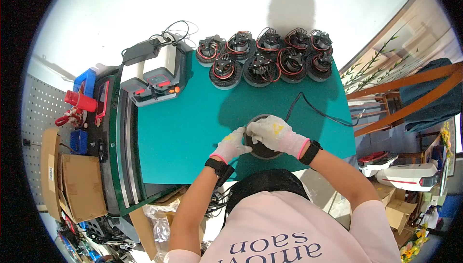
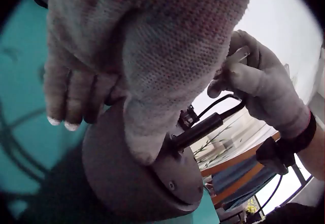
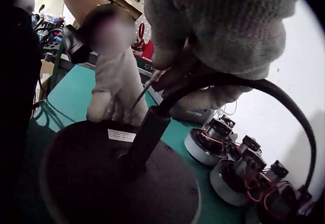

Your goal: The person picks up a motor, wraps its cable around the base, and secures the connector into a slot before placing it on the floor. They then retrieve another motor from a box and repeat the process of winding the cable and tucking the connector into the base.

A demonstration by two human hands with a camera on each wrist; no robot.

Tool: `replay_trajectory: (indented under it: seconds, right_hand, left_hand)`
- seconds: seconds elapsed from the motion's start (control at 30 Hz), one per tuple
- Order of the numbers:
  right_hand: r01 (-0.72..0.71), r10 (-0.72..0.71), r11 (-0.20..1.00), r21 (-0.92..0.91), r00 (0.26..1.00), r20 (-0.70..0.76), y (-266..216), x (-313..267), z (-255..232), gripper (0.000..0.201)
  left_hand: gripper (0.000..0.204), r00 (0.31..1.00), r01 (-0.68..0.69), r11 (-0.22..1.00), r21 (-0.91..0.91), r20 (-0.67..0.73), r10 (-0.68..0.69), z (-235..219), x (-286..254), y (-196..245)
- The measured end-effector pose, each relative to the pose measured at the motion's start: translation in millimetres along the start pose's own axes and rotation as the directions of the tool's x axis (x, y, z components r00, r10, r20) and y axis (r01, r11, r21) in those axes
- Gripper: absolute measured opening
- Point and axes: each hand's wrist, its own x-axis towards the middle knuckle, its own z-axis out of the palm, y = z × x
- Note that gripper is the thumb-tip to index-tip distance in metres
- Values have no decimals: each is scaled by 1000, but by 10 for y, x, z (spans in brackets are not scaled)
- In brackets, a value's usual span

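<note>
A round black housing (image 1: 263, 152) with a thick cable stands near the table's front edge. Its flat face carries a white label (image 3: 121, 135) and a cable sleeve (image 3: 148, 135). My gloved left hand (image 1: 231, 145) grips the housing at its rim, the thumb (image 2: 142, 145) pressed on the flat face and the other fingers down the side. In my gloved right hand (image 1: 277, 135) I hold a slim screwdriver (image 3: 139, 98) with a clear handle. The shaft slants down toward the housing's edge beside my left hand; its tip is hard to make out.
Several motor units (image 1: 260, 67) with red and black wires stand in two rows at the back of the green table (image 1: 183, 142). A grey-white device (image 1: 156, 72) with a black adapter sits at the back left. The black cable (image 1: 320, 111) trails right, toward a wooden chair (image 1: 410, 82).
</note>
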Motion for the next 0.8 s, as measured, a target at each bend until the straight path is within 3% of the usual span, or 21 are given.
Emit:
replay_trajectory:
  seconds: [0.17,0.27,0.37,0.43,0.8]
  right_hand:
    - [29,-29,1000,0,999,21,-20,14,6,12]
    - [-13,18,994,-106,998,53,-42,28,-2,12]
    - [-2,1,992,-123,1000,-3,32,48,-8,13]
    - [-103,95,994,-38,982,-165,59,122,-196,13]
    - [-117,120,985,-123,993,13,200,174,-288,12]
  left_hand:
    - [76,997,70,997,13,40,-71,-61,-28,84]
    - [78,999,51,996,67,11,-52,-21,10,28]
    - [72,998,54,994,94,-26,-52,-56,-53,107]
    - [69,998,68,995,69,-17,-67,-137,-100,226]
    - [59,998,55,998,6,-35,-54,-90,-69,156]
